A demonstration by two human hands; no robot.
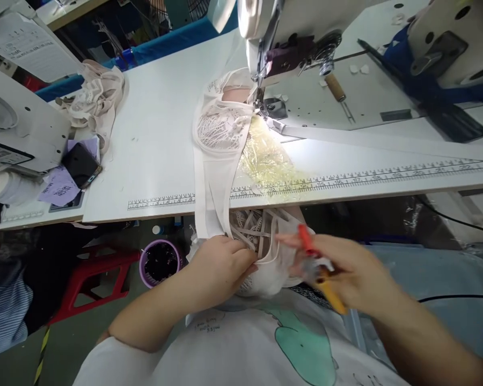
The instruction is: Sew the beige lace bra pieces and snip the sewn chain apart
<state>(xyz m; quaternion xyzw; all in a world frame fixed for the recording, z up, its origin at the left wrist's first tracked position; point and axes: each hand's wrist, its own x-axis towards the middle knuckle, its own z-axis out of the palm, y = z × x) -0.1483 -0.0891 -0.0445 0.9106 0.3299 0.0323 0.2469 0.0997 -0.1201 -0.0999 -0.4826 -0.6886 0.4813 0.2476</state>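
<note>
A pale bra (221,128) with lace cups lies under the presser foot of the sewing machine (259,104), and its band hangs over the table's front edge. My left hand (225,265) has its fingers closed on the beige lace bra fabric (261,271) gathered in my lap. In my right hand (346,268) is a small cutting tool like thread snips (316,268), with red and orange parts. Motion blurs it, and its blades are hard to make out. The right hand is just beside the gathered bras.
Yellowish clear film (265,155) is on the table near the needle. A wooden-handled pronged tool (338,94) lies right of it. At left are a bra heap (96,96) and a phone (80,163). Below stand a purple bin (145,271) and a red stool (121,262); another person sits left.
</note>
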